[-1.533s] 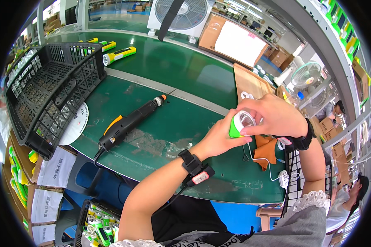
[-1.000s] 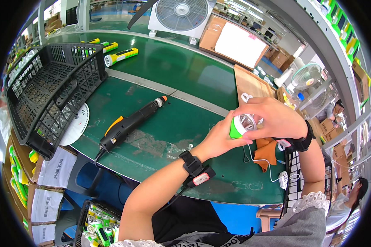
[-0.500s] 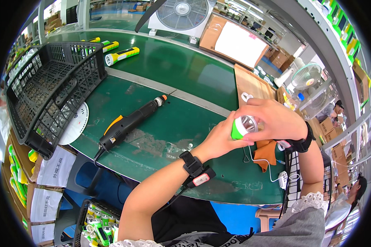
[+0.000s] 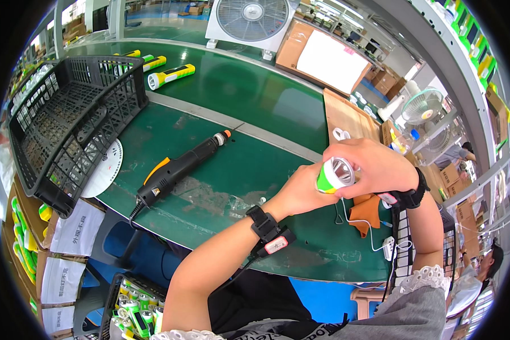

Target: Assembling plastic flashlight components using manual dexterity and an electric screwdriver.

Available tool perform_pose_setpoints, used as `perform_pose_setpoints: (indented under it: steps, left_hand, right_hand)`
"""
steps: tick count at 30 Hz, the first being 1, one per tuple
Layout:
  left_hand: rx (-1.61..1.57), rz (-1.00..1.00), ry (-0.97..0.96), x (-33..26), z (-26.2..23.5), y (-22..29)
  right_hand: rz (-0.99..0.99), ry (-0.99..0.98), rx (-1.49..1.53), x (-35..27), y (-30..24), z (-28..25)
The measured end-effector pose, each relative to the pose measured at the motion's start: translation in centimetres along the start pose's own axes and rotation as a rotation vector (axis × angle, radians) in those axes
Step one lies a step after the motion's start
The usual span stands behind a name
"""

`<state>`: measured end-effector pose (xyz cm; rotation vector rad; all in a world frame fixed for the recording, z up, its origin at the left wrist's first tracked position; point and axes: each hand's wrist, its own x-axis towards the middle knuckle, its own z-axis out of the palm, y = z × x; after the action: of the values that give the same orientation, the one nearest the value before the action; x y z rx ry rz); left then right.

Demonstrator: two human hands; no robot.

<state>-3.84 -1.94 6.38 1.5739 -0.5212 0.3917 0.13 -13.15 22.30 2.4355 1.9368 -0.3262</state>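
Note:
Both my hands are closed around one green and white flashlight point(image 4: 326, 179), held above the right part of the green workbench. Its reflector end points up and to the right. My left hand point(image 4: 303, 191) grips the body from the left, and the lower part of the flashlight is hidden in it. Over the head from the far right side curls my right hand point(image 4: 371, 165), its fingers round the white rim. To the left on the bench lies a black electric screwdriver point(image 4: 178, 173) with an orange lever, touched by neither hand.
A black plastic crate point(image 4: 76, 122) stands at the left, with several yellow-green flashlights point(image 4: 171, 76) behind it. An orange cloth point(image 4: 365, 214) and a white cable point(image 4: 373, 241) lie right of my hands. A box fan point(image 4: 251, 21) stands at the back. Below left, a bin holds flashlights point(image 4: 136, 311).
The right-hand fingers have shifted on the flashlight's head, leaving more of its reflector and rim showing. Both hands keep hold of it in nearly the same place.

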Motion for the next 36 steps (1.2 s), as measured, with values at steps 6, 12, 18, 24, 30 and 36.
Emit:
perform_pose_setpoints:
  steps: [6,12,18,24,30,36]
  left_hand:
    - [-0.009,-0.029,0.106,-0.1,0.6,0.1]
    - [0.033,0.012,0.105,0.2,0.7,0.0]
    - [0.160,0.002,0.179,-0.1,1.2,-0.2]
    - [-0.135,-0.007,-0.071,-0.2,0.1,-0.2]
    - [0.025,0.063,0.179,-0.1,1.3,0.0]
    - [0.157,0.005,0.254,-0.2,1.7,0.3]
  right_hand:
    - [0.313,-0.085,-0.109,0.2,-0.8,0.4]
    - [-0.087,0.150,0.002,-0.5,0.7,0.8]
    - [0.161,0.191,-0.135,-0.1,-0.7,1.8]
    - [-0.377,0.245,-0.320,-0.1,2.2,3.3]
    - [-0.173,0.422,-0.292,0.2,1.4,5.0]
    - [0.113,0.562,-0.259,0.6,-0.6,5.9]
